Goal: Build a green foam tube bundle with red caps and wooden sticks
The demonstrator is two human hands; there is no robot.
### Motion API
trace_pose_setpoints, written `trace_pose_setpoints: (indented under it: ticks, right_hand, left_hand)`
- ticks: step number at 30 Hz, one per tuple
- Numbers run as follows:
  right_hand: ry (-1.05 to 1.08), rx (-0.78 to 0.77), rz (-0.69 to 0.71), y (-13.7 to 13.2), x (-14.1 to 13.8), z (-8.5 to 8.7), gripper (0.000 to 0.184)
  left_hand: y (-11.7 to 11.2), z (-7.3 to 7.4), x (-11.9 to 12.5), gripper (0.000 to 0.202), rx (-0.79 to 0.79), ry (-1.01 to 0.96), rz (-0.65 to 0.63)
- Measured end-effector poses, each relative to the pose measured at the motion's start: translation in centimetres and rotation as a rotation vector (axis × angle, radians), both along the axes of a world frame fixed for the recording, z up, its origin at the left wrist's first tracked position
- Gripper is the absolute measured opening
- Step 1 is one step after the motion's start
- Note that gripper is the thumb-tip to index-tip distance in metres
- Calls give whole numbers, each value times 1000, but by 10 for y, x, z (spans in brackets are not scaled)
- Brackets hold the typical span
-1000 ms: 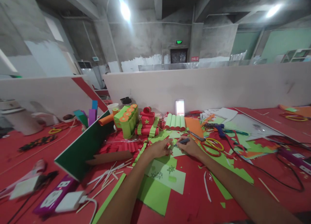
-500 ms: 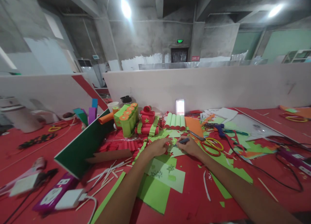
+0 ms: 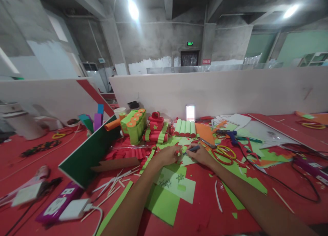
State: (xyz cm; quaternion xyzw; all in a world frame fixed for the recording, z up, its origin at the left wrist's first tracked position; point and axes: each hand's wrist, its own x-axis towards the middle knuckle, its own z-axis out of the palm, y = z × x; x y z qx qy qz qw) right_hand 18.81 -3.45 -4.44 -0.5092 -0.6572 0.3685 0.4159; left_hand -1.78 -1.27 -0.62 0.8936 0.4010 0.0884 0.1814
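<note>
My right hand [image 3: 201, 155] is closed around a dark blue pen [image 3: 194, 148], its tip pointing left and down toward the paper. Just to its left, the fingers of my left hand [image 3: 169, 155] are bent together in a pinch; what they hold, if anything, is too small to make out. A pale green paper piece [image 3: 188, 160] lies beneath the hands. Nearer me is a light green sheet [image 3: 188, 188] with several drawn stars, overlapping a brighter green sheet [image 3: 164, 207].
Orange-handled scissors [image 3: 222, 154] lie right of my right hand, near a blue glue gun [image 3: 232, 137]. Behind stand pale green rolls [image 3: 185, 127], a lit phone [image 3: 190, 112] and green-orange paper models [image 3: 135, 126]. A dark green board [image 3: 88, 154] leans left, beside thin sticks [image 3: 115, 181].
Both hands stay in nearly the same place, with the pen still in my right hand. The whole view has shifted very slightly.
</note>
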Motion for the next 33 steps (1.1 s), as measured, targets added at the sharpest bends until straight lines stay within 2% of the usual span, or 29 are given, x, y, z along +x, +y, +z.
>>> trace_pose_setpoints:
  ticks: [11,18,33]
  right_hand:
    - [-119,101,-5,-1,0,4,12]
    - [-101,85,47,-2,0,4,13]
    - [-98,110,49,-1,0,1,11]
  left_hand:
    - [-2,5,-1,26,-66,6,34]
    - [1,1,-1,27,-80,3,34]
    - [7,-7,0,26,-109,-28,33]
